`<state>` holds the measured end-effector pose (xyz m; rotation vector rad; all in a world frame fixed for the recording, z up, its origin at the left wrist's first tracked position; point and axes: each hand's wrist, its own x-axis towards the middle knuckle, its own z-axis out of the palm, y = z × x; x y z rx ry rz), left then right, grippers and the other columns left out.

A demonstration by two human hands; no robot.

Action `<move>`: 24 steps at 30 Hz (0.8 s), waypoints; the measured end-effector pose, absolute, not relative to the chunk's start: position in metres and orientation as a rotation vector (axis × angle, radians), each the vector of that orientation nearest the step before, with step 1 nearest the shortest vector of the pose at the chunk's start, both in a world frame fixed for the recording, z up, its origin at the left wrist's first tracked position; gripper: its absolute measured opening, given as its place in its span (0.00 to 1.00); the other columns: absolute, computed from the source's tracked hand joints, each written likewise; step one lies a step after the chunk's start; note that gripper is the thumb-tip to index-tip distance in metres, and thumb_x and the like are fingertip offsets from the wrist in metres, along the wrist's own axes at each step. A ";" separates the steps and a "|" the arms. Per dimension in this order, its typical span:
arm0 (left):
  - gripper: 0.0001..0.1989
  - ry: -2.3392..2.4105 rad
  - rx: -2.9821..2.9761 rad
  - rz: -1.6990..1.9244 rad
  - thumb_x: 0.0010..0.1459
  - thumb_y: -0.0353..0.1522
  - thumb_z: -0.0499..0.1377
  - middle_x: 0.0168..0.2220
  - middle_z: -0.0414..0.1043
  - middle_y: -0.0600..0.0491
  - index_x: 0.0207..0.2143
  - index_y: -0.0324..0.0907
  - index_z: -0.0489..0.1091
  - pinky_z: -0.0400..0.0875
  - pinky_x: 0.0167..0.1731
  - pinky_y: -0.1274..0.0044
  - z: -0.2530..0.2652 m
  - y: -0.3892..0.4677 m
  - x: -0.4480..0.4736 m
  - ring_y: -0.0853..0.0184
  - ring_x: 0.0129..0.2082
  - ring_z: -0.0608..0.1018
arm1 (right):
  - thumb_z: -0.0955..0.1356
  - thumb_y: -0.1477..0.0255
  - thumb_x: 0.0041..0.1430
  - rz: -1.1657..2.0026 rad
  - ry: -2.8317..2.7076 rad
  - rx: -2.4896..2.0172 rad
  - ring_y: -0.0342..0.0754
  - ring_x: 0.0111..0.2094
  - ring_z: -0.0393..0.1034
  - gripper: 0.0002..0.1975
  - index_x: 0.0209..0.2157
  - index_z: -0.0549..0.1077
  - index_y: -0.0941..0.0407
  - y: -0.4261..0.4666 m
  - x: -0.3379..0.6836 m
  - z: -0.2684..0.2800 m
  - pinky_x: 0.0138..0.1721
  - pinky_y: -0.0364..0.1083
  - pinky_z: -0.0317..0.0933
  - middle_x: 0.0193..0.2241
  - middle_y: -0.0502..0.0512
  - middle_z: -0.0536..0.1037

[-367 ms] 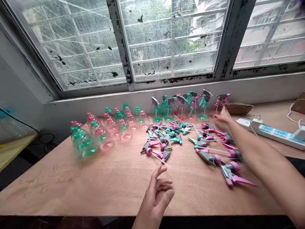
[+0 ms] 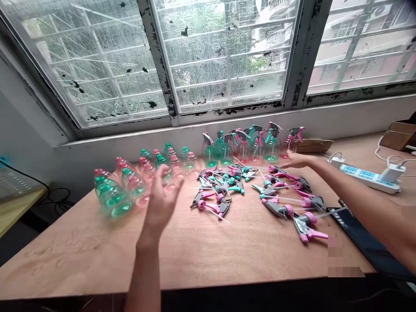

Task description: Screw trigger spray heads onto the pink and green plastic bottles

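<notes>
My left hand (image 2: 163, 199) is raised over the table in front of the bottles without sprayer tops, fingers apart and nothing in it. Behind it stand several clear red bottles (image 2: 148, 172) and green bottles (image 2: 117, 198). My right hand (image 2: 297, 159) stretches out flat just in front of a red spray bottle (image 2: 290, 143) with a grey and pink top, apart from it as far as I can see. A row of capped spray bottles (image 2: 243, 149) lines the wall. Loose trigger sprayers lie in a middle pile (image 2: 224, 182) and a right-hand group (image 2: 286, 203).
A white power strip (image 2: 370, 177) with plugs and cables lies at the right. Near it are a dark flat device (image 2: 367, 242), a brown cardboard piece (image 2: 315, 146) and a cardboard box (image 2: 401, 134). The wooden table (image 2: 97, 260) ends at a front edge; windows rise behind.
My left hand has moved up and left from the front of the table towards the uncapped bottles. My right hand has drawn back slightly from the red spray bottle. The view has shifted right.
</notes>
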<state>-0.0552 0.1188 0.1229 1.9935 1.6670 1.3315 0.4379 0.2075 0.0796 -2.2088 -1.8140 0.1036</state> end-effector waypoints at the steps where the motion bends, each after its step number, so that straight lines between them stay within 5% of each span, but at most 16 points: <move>1: 0.37 1.730 1.993 1.361 0.71 0.44 0.58 0.73 0.57 0.38 0.75 0.42 0.47 0.62 0.69 0.58 0.136 0.141 -0.062 0.51 0.72 0.63 | 0.70 0.64 0.75 0.163 -1.889 -2.175 0.61 0.58 0.75 0.21 0.59 0.75 0.65 0.199 0.432 0.084 0.59 0.60 0.70 0.61 0.69 0.75; 4: 0.39 1.914 2.009 1.284 0.66 0.38 0.66 0.74 0.54 0.32 0.72 0.36 0.55 0.49 0.72 0.47 0.154 0.196 -0.075 0.41 0.76 0.54 | 0.75 0.63 0.67 0.333 -2.147 -1.992 0.69 0.70 0.63 0.32 0.65 0.72 0.65 0.163 0.403 0.094 0.68 0.61 0.58 0.68 0.74 0.69; 7: 0.25 1.958 2.062 1.127 0.68 0.38 0.65 0.69 0.65 0.41 0.64 0.42 0.68 0.63 0.66 0.47 0.144 0.219 -0.080 0.46 0.68 0.69 | 0.77 0.57 0.64 0.387 -2.311 -1.758 0.67 0.73 0.57 0.37 0.71 0.69 0.51 0.116 0.361 0.093 0.71 0.58 0.55 0.73 0.63 0.64; 9: 0.23 1.951 2.092 1.071 0.69 0.38 0.65 0.66 0.68 0.43 0.63 0.42 0.70 0.71 0.61 0.50 0.133 0.219 -0.079 0.49 0.63 0.74 | 0.73 0.58 0.68 0.388 -2.380 -1.602 0.66 0.71 0.61 0.33 0.71 0.68 0.46 0.085 0.330 0.084 0.69 0.59 0.59 0.73 0.60 0.66; 12: 0.24 1.923 2.101 1.020 0.69 0.36 0.65 0.67 0.67 0.42 0.64 0.42 0.69 0.71 0.61 0.51 0.126 0.205 -0.077 0.49 0.64 0.74 | 0.71 0.63 0.70 0.346 -2.428 -1.510 0.66 0.61 0.73 0.27 0.67 0.73 0.54 0.048 0.288 0.070 0.61 0.60 0.68 0.66 0.68 0.73; 16: 0.40 1.833 2.076 0.980 0.61 0.37 0.70 0.70 0.61 0.33 0.70 0.37 0.58 0.65 0.66 0.53 0.145 0.158 -0.075 0.41 0.72 0.63 | 0.69 0.69 0.74 0.215 -2.446 -1.403 0.61 0.56 0.75 0.20 0.63 0.74 0.57 0.028 0.240 0.073 0.56 0.57 0.70 0.57 0.67 0.77; 18: 0.43 1.760 2.086 0.984 0.61 0.43 0.69 0.67 0.66 0.33 0.70 0.38 0.55 0.68 0.64 0.56 0.154 0.121 -0.072 0.43 0.69 0.69 | 0.69 0.68 0.74 0.162 -2.483 -1.394 0.59 0.56 0.74 0.16 0.60 0.77 0.52 0.034 0.218 0.082 0.56 0.55 0.70 0.57 0.63 0.78; 21: 0.39 1.559 2.199 1.025 0.57 0.46 0.71 0.62 0.72 0.43 0.66 0.46 0.62 0.69 0.64 0.58 0.147 0.059 -0.062 0.47 0.65 0.74 | 0.67 0.71 0.76 0.120 -2.534 -1.422 0.59 0.56 0.75 0.13 0.55 0.80 0.52 0.058 0.190 0.089 0.57 0.55 0.68 0.53 0.61 0.81; 24: 0.34 1.325 2.277 1.056 0.64 0.40 0.66 0.65 0.68 0.49 0.70 0.59 0.61 0.69 0.65 0.60 0.113 0.015 -0.049 0.52 0.67 0.71 | 0.67 0.80 0.72 0.114 -2.469 -1.594 0.63 0.53 0.78 0.13 0.54 0.79 0.62 0.086 0.171 0.081 0.54 0.58 0.71 0.49 0.68 0.82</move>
